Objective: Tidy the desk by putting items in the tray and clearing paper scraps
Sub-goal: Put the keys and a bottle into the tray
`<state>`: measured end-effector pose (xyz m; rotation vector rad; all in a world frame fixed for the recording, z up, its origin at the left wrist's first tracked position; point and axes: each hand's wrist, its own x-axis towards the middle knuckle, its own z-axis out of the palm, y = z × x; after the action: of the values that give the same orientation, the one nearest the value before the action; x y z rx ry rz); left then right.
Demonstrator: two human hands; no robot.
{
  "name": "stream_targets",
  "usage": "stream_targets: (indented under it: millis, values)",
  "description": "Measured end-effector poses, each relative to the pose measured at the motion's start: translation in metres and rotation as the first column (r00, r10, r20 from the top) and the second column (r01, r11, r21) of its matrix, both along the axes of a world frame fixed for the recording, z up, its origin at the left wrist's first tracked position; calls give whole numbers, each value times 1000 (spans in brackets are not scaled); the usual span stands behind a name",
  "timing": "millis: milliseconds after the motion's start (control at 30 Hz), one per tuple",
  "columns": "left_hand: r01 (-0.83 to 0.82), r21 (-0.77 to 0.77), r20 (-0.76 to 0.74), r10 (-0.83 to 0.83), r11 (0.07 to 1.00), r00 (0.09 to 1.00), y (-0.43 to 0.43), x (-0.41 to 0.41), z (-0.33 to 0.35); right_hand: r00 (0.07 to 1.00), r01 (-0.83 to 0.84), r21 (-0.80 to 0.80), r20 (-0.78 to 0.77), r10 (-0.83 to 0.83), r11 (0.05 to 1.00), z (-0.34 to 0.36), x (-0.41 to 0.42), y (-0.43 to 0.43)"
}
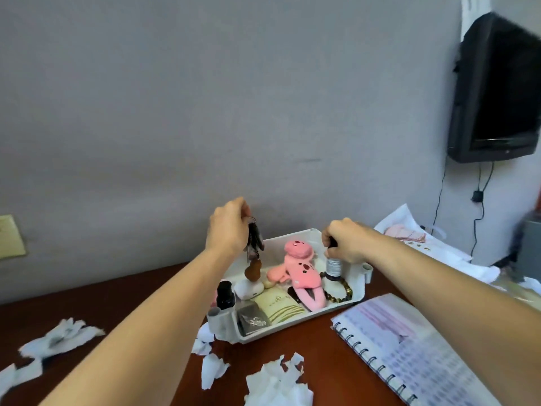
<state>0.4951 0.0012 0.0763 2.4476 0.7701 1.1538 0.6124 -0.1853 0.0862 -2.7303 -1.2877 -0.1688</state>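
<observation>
A white tray (295, 330) sits on the dark wooden desk (322, 356). In it lie a pink plush toy (301, 273), a black bottle (225, 295), a bead bracelet (345, 291), small cloths and a dark packet. My left hand (228, 230) grips a bunch of keys (254, 241) with a brown charm, hanging above the tray's left part. My right hand (345, 243) holds a small white bottle with a black cap (333, 266) upright over the tray's right end. Torn paper scraps (275, 382) lie on the desk in front and another paper scrap (58, 336) lies to the left.
A spiral notebook (415, 353) lies open at the right of the tray. White bags and papers (415, 238) pile up at the back right. A black television (497, 92) hangs on the wall with cables below. The grey wall stands right behind the tray.
</observation>
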Motion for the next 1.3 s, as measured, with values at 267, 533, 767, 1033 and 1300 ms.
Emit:
stream_targets:
  millis: [267, 533, 767, 1033, 1300]
  values:
    - [82, 48, -228, -69, 996, 971, 23, 19, -28, 999, 46, -51, -20, -47, 998, -32, 21, 15]
    - [100, -9, -543, -89, 995, 835, 26, 15, -31, 997, 70, -64, -6, -71, 995, -33, 21, 18]
    - [96, 16, -632, -65, 995, 772, 0, -9, -19, 996, 89, -70, 12, -88, 994, -21, -2, 9]
    - [192, 67, -654, -103, 979, 750, -26, -62, 5, 997, 8, -56, 80, -3, 998, 8, -53, 4]
    - [137, 162, -718, 22, 977, 695, -41, -149, 25, 989, -123, -48, 71, 126, 991, 24, -125, 16]
